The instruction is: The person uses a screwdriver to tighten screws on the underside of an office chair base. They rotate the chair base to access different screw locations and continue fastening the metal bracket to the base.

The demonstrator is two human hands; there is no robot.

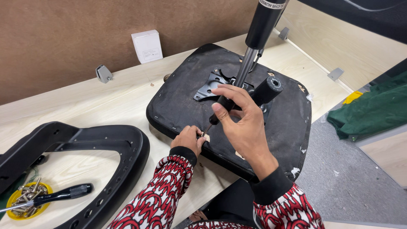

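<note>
The right hand [241, 123] had its fingers wrapped round the black handle of a screwdriver [220, 109], tip angled down at the near edge of the upturned black seat cushion [178, 101] on the pale wooden table [106, 101]. The left hand [188, 139] pinched its fingertips together right at the tip, on something too small to make out. A gas-lift cylinder [258, 29] stood up from the seat's metal plate [210, 87]. Off left lay a black frame [101, 140], a second screwdriver [63, 194] and a yellow dish of screws [26, 199]
</note>
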